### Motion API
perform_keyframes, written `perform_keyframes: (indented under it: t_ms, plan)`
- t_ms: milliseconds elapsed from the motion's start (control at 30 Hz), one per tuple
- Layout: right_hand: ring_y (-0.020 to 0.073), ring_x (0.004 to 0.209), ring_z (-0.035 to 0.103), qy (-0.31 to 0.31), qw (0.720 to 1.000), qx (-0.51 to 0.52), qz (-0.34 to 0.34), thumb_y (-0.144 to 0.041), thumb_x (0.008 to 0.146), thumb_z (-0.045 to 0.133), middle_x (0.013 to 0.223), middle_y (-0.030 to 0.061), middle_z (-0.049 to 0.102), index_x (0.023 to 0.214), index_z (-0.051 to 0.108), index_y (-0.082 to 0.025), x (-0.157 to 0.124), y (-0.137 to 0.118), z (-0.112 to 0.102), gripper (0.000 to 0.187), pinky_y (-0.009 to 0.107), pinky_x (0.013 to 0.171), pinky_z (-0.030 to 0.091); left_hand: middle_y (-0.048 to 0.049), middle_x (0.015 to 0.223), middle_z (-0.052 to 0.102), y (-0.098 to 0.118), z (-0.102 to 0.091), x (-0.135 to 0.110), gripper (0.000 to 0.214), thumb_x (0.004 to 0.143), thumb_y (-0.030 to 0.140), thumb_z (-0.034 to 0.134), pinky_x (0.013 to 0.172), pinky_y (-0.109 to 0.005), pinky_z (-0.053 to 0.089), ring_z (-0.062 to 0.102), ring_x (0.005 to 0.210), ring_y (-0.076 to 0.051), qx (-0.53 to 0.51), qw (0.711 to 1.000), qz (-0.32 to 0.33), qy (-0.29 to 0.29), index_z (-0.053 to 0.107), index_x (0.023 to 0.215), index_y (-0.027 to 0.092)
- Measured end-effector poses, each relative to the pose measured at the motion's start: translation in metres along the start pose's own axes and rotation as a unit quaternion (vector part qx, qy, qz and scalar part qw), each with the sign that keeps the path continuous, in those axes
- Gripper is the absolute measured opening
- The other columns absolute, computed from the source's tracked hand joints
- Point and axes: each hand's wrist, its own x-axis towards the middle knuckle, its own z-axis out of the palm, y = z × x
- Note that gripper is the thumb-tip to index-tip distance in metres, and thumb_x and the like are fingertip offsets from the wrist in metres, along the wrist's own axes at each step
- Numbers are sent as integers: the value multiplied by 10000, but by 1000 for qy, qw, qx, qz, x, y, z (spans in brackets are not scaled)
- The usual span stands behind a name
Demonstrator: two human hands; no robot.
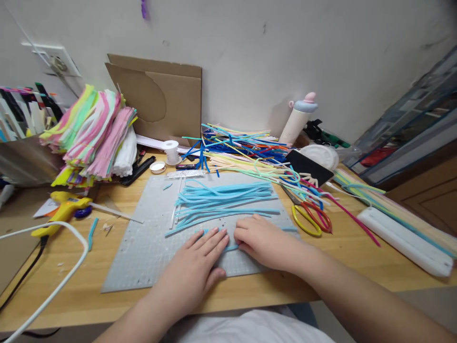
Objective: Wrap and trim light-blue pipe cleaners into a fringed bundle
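Note:
My left hand (198, 262) lies flat on the grey cutting mat (143, 247), fingers stretched out and pressing on a light blue pipe cleaner (233, 248). My right hand (262, 240) rests beside it, fingers curled down onto the same pipe cleaner, whose far end sticks out at the right. Just beyond both hands lies a bundle of light blue pipe cleaners (224, 200) spread across the mat.
Yellow and red scissors (310, 216) lie right of the mat. A heap of mixed-colour pipe cleaners (246, 152) sits behind. A yellow glue gun (64, 212) with a white cable is at the left, stacked coloured bundles (96, 133) beyond it, cardboard, a bottle (298, 119).

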Motion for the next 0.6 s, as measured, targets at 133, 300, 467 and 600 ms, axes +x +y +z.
perform_keyframes:
  t_ms: [133,300,467,600]
  plan:
    - [181,838,548,-29,999,30,11,-199,842,557,859,46,615,817,598,-167,-1,0,-10,57,295,760,372,-52,1502,257,0,8,-4,717,863,418,500,1106,-429,211,238,1373,-214,-9,1000,-20,-13,136,1459,250]
    - [157,775,543,25,998,27,55,-173,887,471,837,34,612,828,587,-177,19,14,-18,130,263,682,359,-49,1522,178,1,10,-5,833,814,511,530,1122,-440,164,181,1389,-229,-27,998,-25,-52,83,1465,246]
    - [160,866,531,75,996,27,45,-133,840,535,896,33,599,884,606,-189,51,20,0,101,262,746,359,-46,1529,125,0,8,-4,924,774,604,522,1134,-434,106,131,1399,-236,-44,996,-34,-76,29,1466,238]
    - [170,866,518,89,995,24,37,-173,816,596,878,33,584,846,609,-189,70,13,11,36,271,753,362,-44,1529,120,0,9,-4,944,766,602,532,1135,-439,101,134,1398,-245,-55,995,-32,-79,9,1465,241]
